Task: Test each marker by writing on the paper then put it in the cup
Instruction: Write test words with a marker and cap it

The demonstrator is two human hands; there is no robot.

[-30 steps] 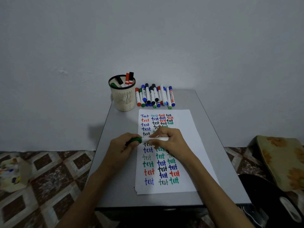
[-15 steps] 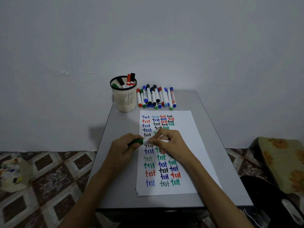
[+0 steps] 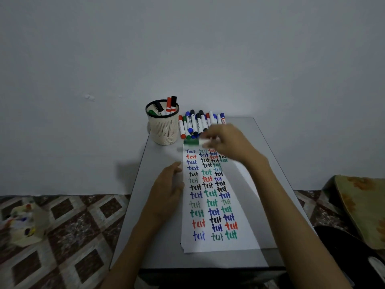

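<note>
**Head camera: green marker held just right of the cup**

Head-view detail showed the green marker (image 3: 193, 141) lying roughly level in the air, just to the right of the cup (image 3: 164, 132) and low against its side. Its green capped end pointed toward the cup. The right hand (image 3: 227, 142) pinched the white barrel between curled fingertips and thumb. Motion blur hid exactly how the fingers lay, and I could not tell whether the cap touched the cup wall.

The cup was a cream slotted holder with a dark rim, and it stood at the far left corner of the grey table (image 3: 162, 247). Several markers (image 3: 170, 104) stood inside it, with red, black and green ends showing above the rim. Directly right of the cup, a row of loose markers (image 3: 198, 125) lay side by side on the table, with red, green, blue and black caps.

Toward the person from the cup lay the paper (image 3: 245, 236), a thin stack covered in columns of the word "test" in blue, red, black and green. The left hand (image 3: 166, 190) rested flat at the paper's cup-side edge with its fingers spread loose and straight, gripping nothing.

Far to the left of the cup, a stained crumpled sheet (image 3: 20, 224) sat on the patterned floor tiles (image 3: 62, 226). Far to its right lay a floral cushion (image 3: 364, 205).
</note>
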